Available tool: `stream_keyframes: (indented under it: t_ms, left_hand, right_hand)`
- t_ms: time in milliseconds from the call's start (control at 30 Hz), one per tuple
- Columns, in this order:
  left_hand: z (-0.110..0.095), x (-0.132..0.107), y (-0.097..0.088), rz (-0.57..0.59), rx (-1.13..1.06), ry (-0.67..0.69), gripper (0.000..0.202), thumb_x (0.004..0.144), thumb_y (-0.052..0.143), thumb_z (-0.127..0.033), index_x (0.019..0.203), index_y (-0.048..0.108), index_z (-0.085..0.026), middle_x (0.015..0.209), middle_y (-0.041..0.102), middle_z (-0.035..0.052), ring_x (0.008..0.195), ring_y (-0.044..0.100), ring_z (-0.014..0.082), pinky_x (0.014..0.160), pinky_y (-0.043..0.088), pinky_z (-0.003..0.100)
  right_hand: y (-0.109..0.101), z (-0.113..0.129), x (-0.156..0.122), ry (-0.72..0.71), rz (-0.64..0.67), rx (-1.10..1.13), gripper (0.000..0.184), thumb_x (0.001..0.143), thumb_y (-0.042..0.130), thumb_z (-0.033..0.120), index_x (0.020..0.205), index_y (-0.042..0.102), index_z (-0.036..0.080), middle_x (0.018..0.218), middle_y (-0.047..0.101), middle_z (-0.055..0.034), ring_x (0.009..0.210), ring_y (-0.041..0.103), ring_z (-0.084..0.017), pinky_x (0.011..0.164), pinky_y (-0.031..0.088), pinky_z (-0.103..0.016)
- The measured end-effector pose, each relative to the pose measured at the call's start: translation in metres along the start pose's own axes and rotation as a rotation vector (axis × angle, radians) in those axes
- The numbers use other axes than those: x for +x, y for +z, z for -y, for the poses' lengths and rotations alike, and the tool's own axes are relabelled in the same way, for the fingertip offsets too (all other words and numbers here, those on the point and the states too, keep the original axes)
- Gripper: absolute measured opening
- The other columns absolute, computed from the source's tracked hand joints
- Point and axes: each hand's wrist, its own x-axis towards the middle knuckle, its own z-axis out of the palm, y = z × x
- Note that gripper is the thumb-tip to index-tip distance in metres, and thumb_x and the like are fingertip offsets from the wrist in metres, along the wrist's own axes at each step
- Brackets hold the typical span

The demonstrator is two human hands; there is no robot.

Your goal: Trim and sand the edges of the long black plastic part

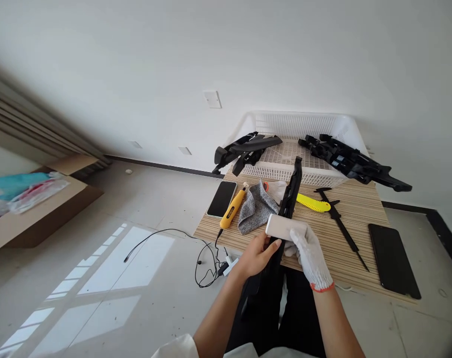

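Note:
My left hand (255,256), bare, is closed around the lower part of a long black plastic part (293,185), which stands tilted at the table's front edge. My right hand (311,253) wears a white knitted glove with a red cuff. It grips a flat pale beige block (284,227) with rounded ends and a white edge, held across the front of the black plastic part. Whether the block touches the part cannot be made out. Just behind lie a grey cloth (257,209) and a yellow-handled cutter (313,203).
A white plastic basket (281,172) holds several black plastic parts (350,156), some overhanging its rim. On the wooden table (322,268) lie a yellow rotary tool (232,210), a phone (221,199), a black caliper (339,219) and a dark tablet-like device (393,258). Cables (207,283) trail at the left.

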Motion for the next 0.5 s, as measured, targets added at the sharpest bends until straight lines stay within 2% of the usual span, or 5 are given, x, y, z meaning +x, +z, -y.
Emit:
stream_keyframes:
  t_ms: [67, 200, 367, 500]
  left_hand:
    - [-0.002, 0.012, -0.005, 0.019, -0.024, 0.008, 0.051, 0.095, 0.052, -0.057, 0.121, 0.061, -0.014, 0.077, 0.069, 0.0027, 0.074, 0.064, 0.0199, 0.07, 0.052, 0.031]
    - [-0.001, 0.033, -0.008, 0.056, -0.082, -0.021, 0.051, 0.093, 0.053, -0.059, 0.119, 0.062, -0.016, 0.067, 0.067, 0.0013, 0.063, 0.063, 0.0197, 0.064, 0.052, 0.032]
    - [0.006, 0.042, -0.003, 0.057, -0.101, 0.009, 0.053, 0.094, 0.05, -0.061, 0.115, 0.063, -0.014, 0.075, 0.07, 0.0044, 0.069, 0.066, 0.0206, 0.066, 0.052, 0.032]
    - [0.008, 0.043, -0.003, 0.044, -0.056, 0.002, 0.055, 0.093, 0.051, -0.062, 0.12, 0.062, -0.015, 0.073, 0.068, 0.002, 0.067, 0.062, 0.0178, 0.067, 0.052, 0.03]
  right_hand:
    - [-0.004, 0.005, 0.007, -0.01, -0.005, 0.013, 0.04, 0.08, 0.07, 0.054, 0.097, 0.062, 0.018, 0.065, 0.069, -0.0008, 0.046, 0.061, -0.016, 0.045, 0.051, -0.028]
    - [-0.008, 0.014, 0.021, -0.069, -0.194, 0.073, 0.041, 0.082, 0.068, 0.057, 0.095, 0.059, 0.019, 0.06, 0.065, 0.0017, 0.046, 0.057, -0.013, 0.044, 0.046, -0.023]
    - [-0.002, 0.015, 0.029, -0.007, -0.063, 0.008, 0.043, 0.082, 0.068, 0.058, 0.096, 0.062, 0.017, 0.058, 0.061, 0.0031, 0.046, 0.053, -0.012, 0.043, 0.043, -0.023]
    - [0.0, 0.015, 0.034, -0.088, -0.219, -0.029, 0.039, 0.086, 0.065, 0.056, 0.097, 0.061, 0.019, 0.074, 0.068, -0.0012, 0.054, 0.058, -0.014, 0.046, 0.046, -0.024]
